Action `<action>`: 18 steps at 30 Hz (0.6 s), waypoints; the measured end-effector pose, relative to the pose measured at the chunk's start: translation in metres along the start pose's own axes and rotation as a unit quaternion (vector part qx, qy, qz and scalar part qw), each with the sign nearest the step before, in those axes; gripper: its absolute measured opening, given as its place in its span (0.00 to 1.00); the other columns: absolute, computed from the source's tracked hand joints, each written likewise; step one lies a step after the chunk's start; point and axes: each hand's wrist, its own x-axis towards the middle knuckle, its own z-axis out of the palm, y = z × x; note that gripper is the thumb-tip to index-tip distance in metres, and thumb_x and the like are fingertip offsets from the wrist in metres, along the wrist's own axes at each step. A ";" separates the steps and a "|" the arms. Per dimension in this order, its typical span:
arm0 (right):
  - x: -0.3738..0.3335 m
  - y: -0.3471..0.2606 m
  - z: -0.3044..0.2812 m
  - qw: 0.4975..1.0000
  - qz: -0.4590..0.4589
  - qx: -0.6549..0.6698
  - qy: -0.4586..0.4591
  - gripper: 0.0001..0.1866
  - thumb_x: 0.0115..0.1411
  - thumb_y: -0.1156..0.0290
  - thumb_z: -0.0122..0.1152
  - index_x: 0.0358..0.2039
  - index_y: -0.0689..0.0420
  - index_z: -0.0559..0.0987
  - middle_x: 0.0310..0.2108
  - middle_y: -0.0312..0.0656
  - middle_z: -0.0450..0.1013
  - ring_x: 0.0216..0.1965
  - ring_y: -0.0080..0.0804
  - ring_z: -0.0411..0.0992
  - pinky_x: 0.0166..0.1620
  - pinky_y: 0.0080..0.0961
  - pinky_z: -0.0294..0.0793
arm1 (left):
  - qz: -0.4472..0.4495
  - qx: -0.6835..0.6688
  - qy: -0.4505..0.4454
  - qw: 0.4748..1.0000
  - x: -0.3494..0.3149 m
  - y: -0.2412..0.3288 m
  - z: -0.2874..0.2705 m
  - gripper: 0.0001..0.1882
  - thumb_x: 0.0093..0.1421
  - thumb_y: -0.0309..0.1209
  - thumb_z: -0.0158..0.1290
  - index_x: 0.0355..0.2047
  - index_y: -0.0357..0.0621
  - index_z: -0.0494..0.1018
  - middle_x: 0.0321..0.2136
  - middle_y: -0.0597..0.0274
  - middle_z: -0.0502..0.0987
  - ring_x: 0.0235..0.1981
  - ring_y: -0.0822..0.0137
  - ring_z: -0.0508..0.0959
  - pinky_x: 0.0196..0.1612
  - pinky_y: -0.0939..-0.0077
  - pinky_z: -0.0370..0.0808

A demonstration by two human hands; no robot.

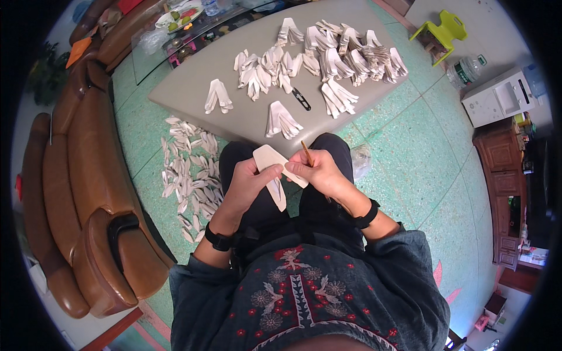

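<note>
Above your lap, 1 forked off-white piece (268, 157) spans your 2 hands. Your left hand (242, 182) has a pinching grip near its fork; your right hand (324, 172) pinches 1 leg while holding a slim brown stick (306, 151). Best support both legs lightly, avoiding creases, and angle the stick clear.

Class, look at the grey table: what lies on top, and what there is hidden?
On the grey table lie white forked pieces, many in overlapping stacks, and a black slotted strip. The lower pieces are mostly covered, so their number cannot be told.
</note>
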 end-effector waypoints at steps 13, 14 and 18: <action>-0.008 -0.004 -0.002 1.000 0.012 0.024 0.001 0.06 0.56 0.70 0.59 0.28 0.61 0.77 0.19 0.25 0.66 0.21 0.12 0.59 0.24 0.12 0.57 | -0.008 -0.015 0.020 1.000 0.000 -0.004 -0.001 0.07 0.56 0.29 0.53 0.30 0.38 0.75 0.23 0.67 0.75 0.25 0.78 0.73 0.30 0.85 0.68; -0.009 -0.006 -0.001 0.999 0.020 0.034 0.003 0.07 0.56 0.70 0.59 0.28 0.60 0.78 0.19 0.25 0.66 0.20 0.11 0.59 0.23 0.12 0.56 | -0.009 -0.016 0.020 1.000 0.000 -0.005 0.000 0.07 0.56 0.29 0.53 0.30 0.38 0.75 0.23 0.67 0.75 0.25 0.78 0.73 0.30 0.85 0.68; -0.011 -0.011 0.002 0.998 0.036 0.043 0.008 0.06 0.55 0.70 0.60 0.29 0.60 0.77 0.19 0.25 0.66 0.18 0.10 0.57 0.21 0.12 0.54 | 0.018 -0.004 0.059 0.998 -0.001 -0.008 -0.001 0.07 0.56 0.29 0.53 0.30 0.36 0.75 0.23 0.67 0.75 0.25 0.79 0.73 0.30 0.85 0.69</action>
